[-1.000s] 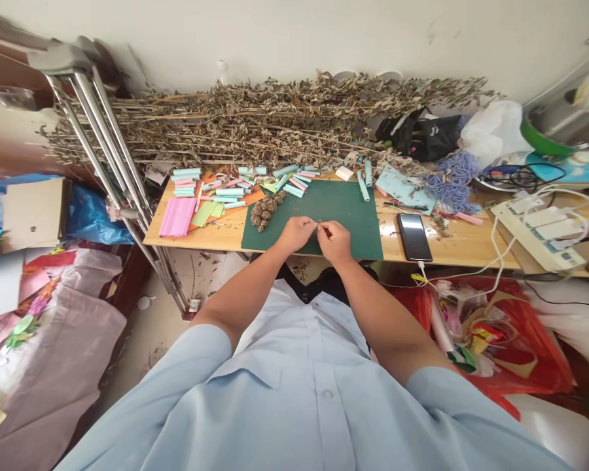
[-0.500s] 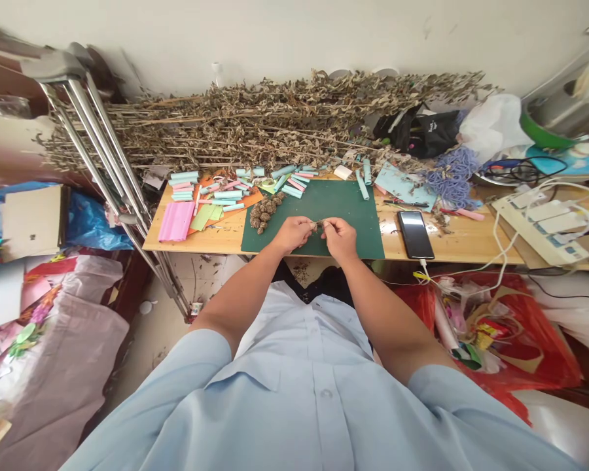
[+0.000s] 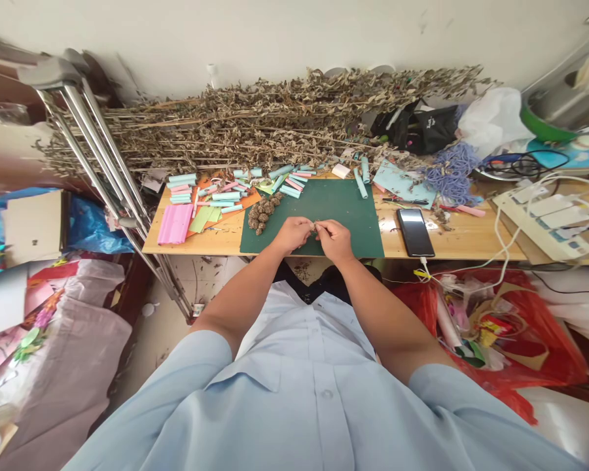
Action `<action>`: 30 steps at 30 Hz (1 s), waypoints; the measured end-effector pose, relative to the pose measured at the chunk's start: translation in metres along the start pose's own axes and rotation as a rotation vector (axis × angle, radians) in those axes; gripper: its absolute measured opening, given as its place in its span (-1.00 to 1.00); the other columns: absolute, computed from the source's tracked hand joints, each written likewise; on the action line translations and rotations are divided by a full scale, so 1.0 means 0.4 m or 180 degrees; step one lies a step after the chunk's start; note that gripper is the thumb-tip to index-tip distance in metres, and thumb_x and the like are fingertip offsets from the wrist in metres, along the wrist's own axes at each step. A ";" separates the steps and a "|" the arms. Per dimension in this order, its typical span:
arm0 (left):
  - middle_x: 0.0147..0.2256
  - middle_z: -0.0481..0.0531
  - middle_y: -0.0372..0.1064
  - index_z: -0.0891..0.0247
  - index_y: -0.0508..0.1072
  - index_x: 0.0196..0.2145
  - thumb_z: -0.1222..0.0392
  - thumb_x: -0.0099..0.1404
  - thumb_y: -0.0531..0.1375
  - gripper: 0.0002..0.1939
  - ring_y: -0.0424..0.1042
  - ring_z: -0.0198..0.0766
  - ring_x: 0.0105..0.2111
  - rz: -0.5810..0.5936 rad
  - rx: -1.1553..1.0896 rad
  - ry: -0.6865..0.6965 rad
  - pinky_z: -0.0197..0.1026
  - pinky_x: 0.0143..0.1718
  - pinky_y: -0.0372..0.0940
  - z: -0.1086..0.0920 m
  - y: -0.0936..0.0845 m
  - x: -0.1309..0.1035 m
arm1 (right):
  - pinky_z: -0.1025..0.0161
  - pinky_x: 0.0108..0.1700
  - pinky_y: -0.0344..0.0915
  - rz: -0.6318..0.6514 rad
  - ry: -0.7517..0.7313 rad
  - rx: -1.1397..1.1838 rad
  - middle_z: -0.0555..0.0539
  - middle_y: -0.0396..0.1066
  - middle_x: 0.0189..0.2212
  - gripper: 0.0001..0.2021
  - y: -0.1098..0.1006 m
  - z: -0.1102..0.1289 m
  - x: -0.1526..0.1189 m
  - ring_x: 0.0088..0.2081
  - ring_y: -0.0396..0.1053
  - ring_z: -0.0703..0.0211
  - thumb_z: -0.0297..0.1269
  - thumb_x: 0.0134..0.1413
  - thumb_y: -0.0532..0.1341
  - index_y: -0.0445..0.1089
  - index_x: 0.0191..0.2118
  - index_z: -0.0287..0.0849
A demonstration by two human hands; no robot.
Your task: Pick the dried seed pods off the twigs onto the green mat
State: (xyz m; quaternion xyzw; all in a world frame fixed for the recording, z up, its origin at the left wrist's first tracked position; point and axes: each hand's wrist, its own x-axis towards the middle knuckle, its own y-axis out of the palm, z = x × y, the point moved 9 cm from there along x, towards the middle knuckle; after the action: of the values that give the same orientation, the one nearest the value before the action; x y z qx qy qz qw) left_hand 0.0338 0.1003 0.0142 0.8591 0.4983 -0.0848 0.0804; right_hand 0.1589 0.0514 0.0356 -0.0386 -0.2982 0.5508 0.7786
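My left hand (image 3: 294, 235) and my right hand (image 3: 334, 239) meet over the front of a green cutting mat (image 3: 343, 203), both with fingers pinched. Between their fingertips is a small piece of dried plant, mostly hidden by the fingers. Left of my hands, a pile of brown, rolled dried-plant balls (image 3: 262, 214) rests on the mat. Behind the mat, a long heap of dried leafy stalks (image 3: 275, 124) lies along the wall.
Blue and pink paper rolls (image 3: 228, 195) and a folded pink sheet (image 3: 175, 224) lie left. To the right are a phone (image 3: 415, 233) on a cable, purple yarn (image 3: 451, 173) and a power strip (image 3: 544, 222). Metal crutches (image 3: 98, 137) lean at the table's left.
My right hand has moved slightly left, closer to my left hand. The brown dried piece between the fingertips shows less now. The view has shifted slightly.
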 end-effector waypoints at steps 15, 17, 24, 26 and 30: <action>-0.59 -0.10 0.18 0.28 0.33 -0.57 0.20 0.20 0.10 -0.79 0.13 -0.35 -0.48 -0.0337 0.1416 0.0362 -0.26 -0.43 0.04 -0.038 -0.002 -0.005 | 0.17 -0.23 0.40 -0.0158 0.0021 -0.0614 -0.07 0.48 -0.46 -0.85 -0.004 0.001 -0.004 -0.39 0.41 0.12 -0.26 0.12 0.18 0.46 -0.42 -0.10; -0.59 -0.10 0.19 0.28 0.34 -0.56 0.20 0.21 0.09 -0.79 0.14 -0.35 -0.47 -0.0340 0.1401 0.0380 -0.27 -0.42 0.04 -0.036 0.000 -0.006 | 0.17 -0.21 0.40 -0.0155 0.0078 -0.0573 -0.07 0.49 -0.45 -0.85 -0.007 -0.001 -0.003 -0.38 0.42 0.12 -0.25 0.12 0.18 0.46 -0.41 -0.11; -0.65 -0.13 0.14 0.25 0.35 -0.49 0.10 0.24 0.11 -0.78 0.11 -0.39 -0.60 -0.0195 0.0851 0.0110 -0.30 -0.53 0.00 -0.006 -0.002 -0.008 | 0.27 -0.49 0.28 0.0202 0.1024 0.0413 0.08 0.36 -0.65 -0.78 0.001 -0.064 -0.001 -0.64 0.28 0.24 -0.13 0.19 0.18 0.47 -0.33 -0.13; -0.66 -0.14 0.12 0.25 0.34 -0.49 0.10 0.23 0.12 -0.79 0.10 -0.41 -0.63 -0.0224 0.0708 0.0047 -0.31 -0.56 -0.02 0.000 -0.004 -0.006 | 0.28 -0.50 0.28 0.0086 0.1111 0.0434 0.08 0.37 -0.64 -0.77 -0.004 -0.068 -0.002 -0.65 0.28 0.25 -0.11 0.19 0.19 0.49 -0.29 -0.14; -0.67 -0.14 0.13 0.26 0.37 -0.48 0.11 0.23 0.14 -0.80 0.13 -0.42 -0.66 -0.0328 0.0538 0.0012 -0.32 -0.59 -0.01 0.001 -0.007 -0.003 | 0.20 -0.28 0.43 -0.0041 0.0654 0.0064 -0.03 0.50 -0.49 -0.76 -0.007 -0.027 0.002 -0.48 0.43 0.18 -0.12 0.23 0.19 0.53 -0.27 -0.14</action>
State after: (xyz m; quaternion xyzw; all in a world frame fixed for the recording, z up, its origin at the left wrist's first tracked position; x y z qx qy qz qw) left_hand 0.0307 0.1007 0.0137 0.8362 0.5330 -0.1290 0.0022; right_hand 0.1668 0.0539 0.0281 -0.0852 -0.2115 0.5419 0.8089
